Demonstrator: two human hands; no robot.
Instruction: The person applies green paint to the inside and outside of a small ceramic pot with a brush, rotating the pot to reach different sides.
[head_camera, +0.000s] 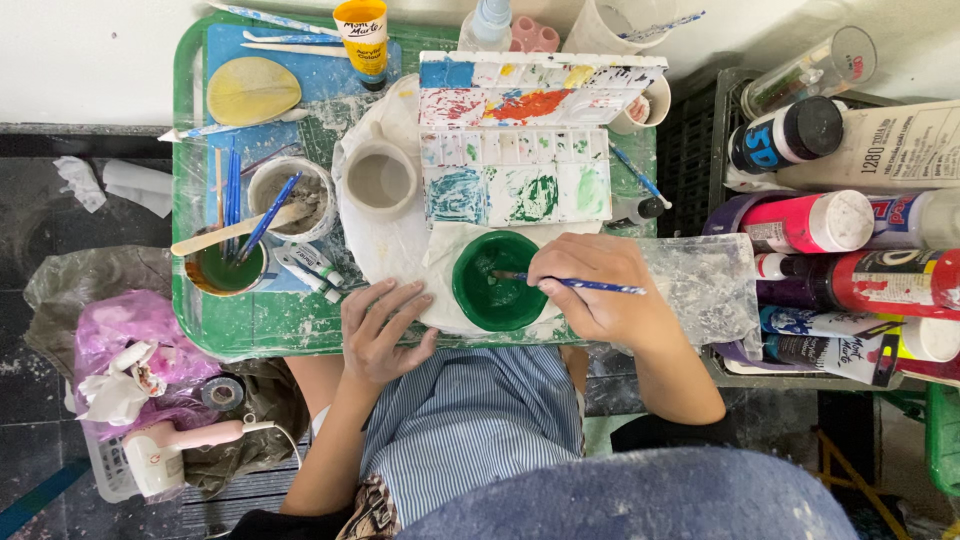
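Note:
A small round bowl (497, 283), painted green inside, sits on white paper at the near edge of a green tray-table (262, 330). My right hand (598, 288) holds a blue-handled paintbrush (590, 286) whose tip reaches into the bowl. My left hand (380, 332) lies flat with fingers spread on the table, just left of the bowl. Behind the bowl lies a white paint palette (520, 135) smeared with green, blue, red and yellow.
An unpainted grey cup (380, 180) stands left of the palette. Further left are a cup of green water (225, 268) with brushes and a clay-stained cup (292, 198). A yellow paint tube (362, 38) lies at the back. Paint bottles (840, 250) fill a crate at right. A hairdryer (165, 455) lies lower left.

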